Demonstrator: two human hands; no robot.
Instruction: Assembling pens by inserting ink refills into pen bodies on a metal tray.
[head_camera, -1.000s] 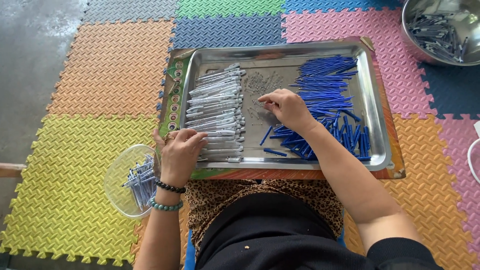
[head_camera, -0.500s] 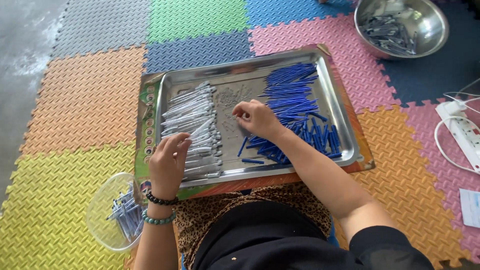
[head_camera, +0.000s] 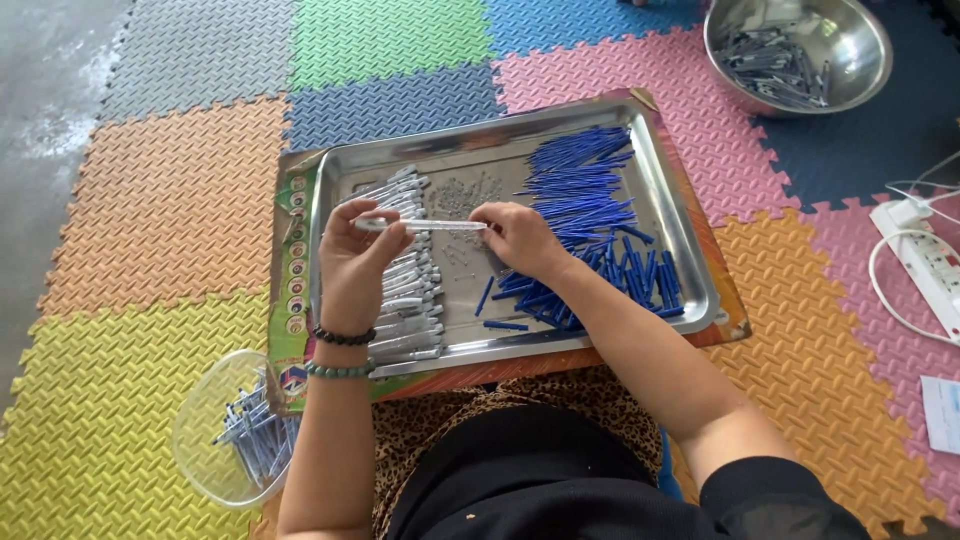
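A steel tray (head_camera: 690, 270) rests on a cardboard sheet across my lap. My left hand (head_camera: 358, 262) holds a clear pen barrel (head_camera: 420, 225) level over the tray. My right hand (head_camera: 518, 238) pinches the barrel's right end with its fingertips. Below the barrel lies a row of clear pen barrels (head_camera: 405, 300) along the tray's left side. A heap of blue pen parts (head_camera: 590, 210) fills the right half. Tiny metal bits (head_camera: 462, 195) lie scattered in the tray's middle.
A clear plastic tub (head_camera: 225, 430) with finished pens sits on the floor at lower left. A steel bowl (head_camera: 800, 55) of grey parts stands at top right. A white power strip (head_camera: 925, 265) with cables lies at the right on coloured foam mats.
My left hand has lifted off the barrel row with one barrel in it. My right hand has come to the barrel's end. The view has shifted.
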